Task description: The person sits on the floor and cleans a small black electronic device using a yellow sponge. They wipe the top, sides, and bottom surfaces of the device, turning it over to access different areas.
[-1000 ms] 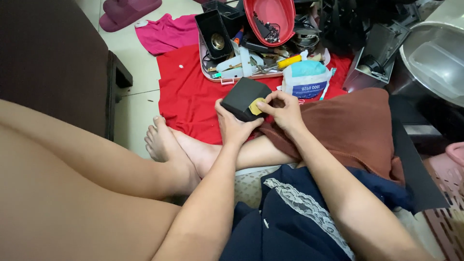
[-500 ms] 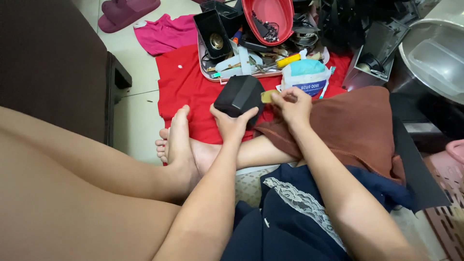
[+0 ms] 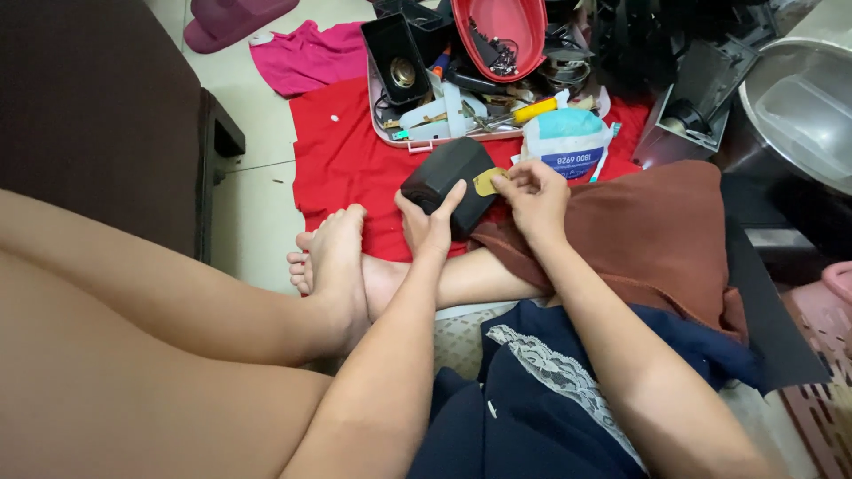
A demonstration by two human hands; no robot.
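Left hand point(image 3: 428, 222) grips black box point(image 3: 448, 182) from below, over red cloth point(image 3: 342, 164). Right hand point(image 3: 535, 195) pinches yellow tab point(image 3: 486, 183) at box's right side. Tray point(image 3: 417, 133) beyond box.

The left hand point(image 3: 429, 222) covers the lower side of the black box point(image 3: 448, 180), so its underside cannot be seen. The right hand point(image 3: 535, 193) hides part of the small yellow piece point(image 3: 485, 183); whether that is tape or a label is too small to tell. The tray point(image 3: 435, 137) holds a jumble of tools too tangled to sort out. The red bowl point(image 3: 508, 27), the metal basin point(image 3: 799, 98) and the pink slipper point(image 3: 232, 13) are cut off by the frame's edges.
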